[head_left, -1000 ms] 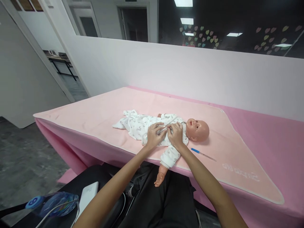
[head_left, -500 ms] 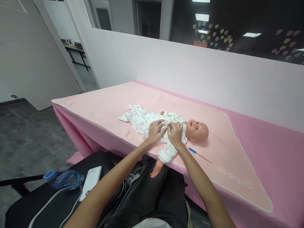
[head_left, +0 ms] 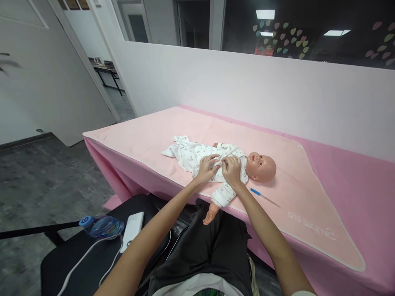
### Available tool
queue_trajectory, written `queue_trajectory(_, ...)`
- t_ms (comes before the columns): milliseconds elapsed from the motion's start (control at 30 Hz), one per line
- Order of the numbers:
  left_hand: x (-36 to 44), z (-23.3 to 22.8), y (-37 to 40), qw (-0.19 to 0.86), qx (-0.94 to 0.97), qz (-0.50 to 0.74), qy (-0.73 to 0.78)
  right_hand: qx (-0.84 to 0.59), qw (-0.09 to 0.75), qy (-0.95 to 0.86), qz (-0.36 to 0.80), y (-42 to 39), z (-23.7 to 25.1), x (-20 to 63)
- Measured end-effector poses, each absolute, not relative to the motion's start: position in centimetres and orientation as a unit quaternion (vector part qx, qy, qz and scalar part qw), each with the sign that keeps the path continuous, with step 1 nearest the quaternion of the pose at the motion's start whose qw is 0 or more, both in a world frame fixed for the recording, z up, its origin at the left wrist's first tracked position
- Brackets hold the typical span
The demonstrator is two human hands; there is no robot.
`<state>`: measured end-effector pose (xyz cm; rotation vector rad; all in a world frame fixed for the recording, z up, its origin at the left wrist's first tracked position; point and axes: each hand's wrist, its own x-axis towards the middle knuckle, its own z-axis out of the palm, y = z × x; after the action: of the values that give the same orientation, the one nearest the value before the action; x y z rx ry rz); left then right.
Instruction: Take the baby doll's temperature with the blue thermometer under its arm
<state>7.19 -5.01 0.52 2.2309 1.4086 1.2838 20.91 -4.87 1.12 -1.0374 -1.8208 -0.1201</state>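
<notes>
A baby doll (head_left: 234, 164) lay on its back in the middle of a pale pink blanket (head_left: 311, 205), head toward the person's right, dressed in a white printed sleepsuit (head_left: 191, 154). The left hand (head_left: 207, 167) and the right hand (head_left: 232, 170) both rested on the doll's chest, fingertips drawn together and pinching the front edges of the sleepsuit where they met; whether a fastener sat between them could not be told. One bare doll arm (head_left: 212, 211) hung over the blanket's near edge. Just beside the doll's head, on its near side, lay a thin thermometer (head_left: 264, 198) with a blue end. Well apart from the doll, down on a black chair seat (head_left: 70, 263), a plastic water bottle (head_left: 103, 226) with a blue cap lay on its side, its contents too blurred to tell, next to a white power bank (head_left: 132, 230) with a white cable (head_left: 83, 263).
</notes>
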Motion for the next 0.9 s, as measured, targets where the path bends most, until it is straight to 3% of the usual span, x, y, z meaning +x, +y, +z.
queue_trajectory(333, 7.67, 0.43, -5.47, 0.098, 0.744, 0.437, 0.496, -0.438, 0.475, -0.762, -0.046, -4.53, 0.79, 21.09)
queue_trajectory(900, 7.66, 0.73, -5.78, 0.091, 0.74, 0.466, 0.476, -0.435, 0.548, -0.713, -0.054, -4.61, 0.76, 21.12)
